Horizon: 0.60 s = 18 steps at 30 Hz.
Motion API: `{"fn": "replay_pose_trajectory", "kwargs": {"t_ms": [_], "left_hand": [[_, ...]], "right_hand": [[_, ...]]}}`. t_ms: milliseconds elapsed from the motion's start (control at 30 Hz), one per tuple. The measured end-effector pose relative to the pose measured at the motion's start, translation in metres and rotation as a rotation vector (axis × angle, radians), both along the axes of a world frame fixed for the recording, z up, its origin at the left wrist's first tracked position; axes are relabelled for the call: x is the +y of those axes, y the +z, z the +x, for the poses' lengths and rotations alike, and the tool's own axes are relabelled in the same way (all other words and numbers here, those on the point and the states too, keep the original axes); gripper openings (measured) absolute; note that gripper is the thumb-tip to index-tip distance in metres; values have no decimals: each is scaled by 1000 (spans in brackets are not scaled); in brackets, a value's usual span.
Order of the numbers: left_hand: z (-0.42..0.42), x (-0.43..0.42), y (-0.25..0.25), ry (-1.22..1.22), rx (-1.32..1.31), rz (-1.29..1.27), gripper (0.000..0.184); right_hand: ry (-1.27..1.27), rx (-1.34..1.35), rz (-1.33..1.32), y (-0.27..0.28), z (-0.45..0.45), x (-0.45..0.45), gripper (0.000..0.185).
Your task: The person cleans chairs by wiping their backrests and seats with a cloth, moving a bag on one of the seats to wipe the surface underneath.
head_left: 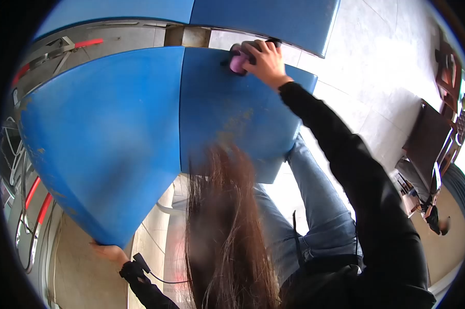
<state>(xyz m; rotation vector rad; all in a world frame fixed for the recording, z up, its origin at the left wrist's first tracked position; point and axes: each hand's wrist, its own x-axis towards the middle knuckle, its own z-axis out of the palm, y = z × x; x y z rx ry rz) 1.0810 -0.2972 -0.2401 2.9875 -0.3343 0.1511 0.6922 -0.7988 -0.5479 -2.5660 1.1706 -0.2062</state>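
Holding a small pink thing (237,63) in the right hand (267,63), bending the fingers around it from above. Showing pink and a bit purple in front, with darker parts near the top, and looking too blurry to name. Sitting near the far edge of the right blue top (217,98), either touching it or just over it, being too hard to tell which.

Stretching the left hand (109,252) down to the bottom corner of the left blue top (103,113). Hiding some fingers by the edge there, so not showing how far open or whether gripping anything.

Leaving a thin gap past the far edge, before the other blue tops (263,18). Having lots of room to the right, over the pale floor (371,56). Hanging close to the near edge, long brown hair (227,216) covering part of it.

Showing brown scuffs (235,126) on the right blue top and chips along the left one's curved rim. Poking out at the left, metal bars with red ends (88,43).
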Motion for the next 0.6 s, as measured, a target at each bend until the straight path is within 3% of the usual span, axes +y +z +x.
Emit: {"fn": "replay_pose_trajectory", "kwargs": {"t_ms": [67, 100, 133, 167, 200, 300, 400, 467, 500, 600], "left_hand": [[-3, -8, 4, 36, 18, -4, 63], [-3, -12, 5, 59, 31, -15, 63], [-3, -13, 4, 68, 19, 2, 62], [-2, -13, 4, 76, 12, 23, 62], [-2, -11, 5, 86, 6, 43, 61], [1, 0, 2, 70, -10, 12, 59], [26, 37, -6, 14, 31, 18, 60], [24, 41, -3, -49, -45, 166, 59], [22, 40, -5, -75, -87, 230, 59], [19, 34, -5, -15, 7, 67, 60]], "right_hand": [[-168, -120, -28, -4, 17, 40, 52], [-105, -114, 54, 7, 15, 72, 52], [93, -90, -44, -1, 5, 111, 49], [284, -119, 30, 14, -10, 151, 49], [530, 40, 95, 13, -39, 195, 44], [1045, 61, 354, -26, -104, 276, 31], [1160, 283, 226, 6, -60, 197, 33], [915, 32, 14, -12, -14, 124, 45], [713, 30, -147, 0, 16, 86, 51], [349, 13, -107, -9, 93, 25, 56]]}}
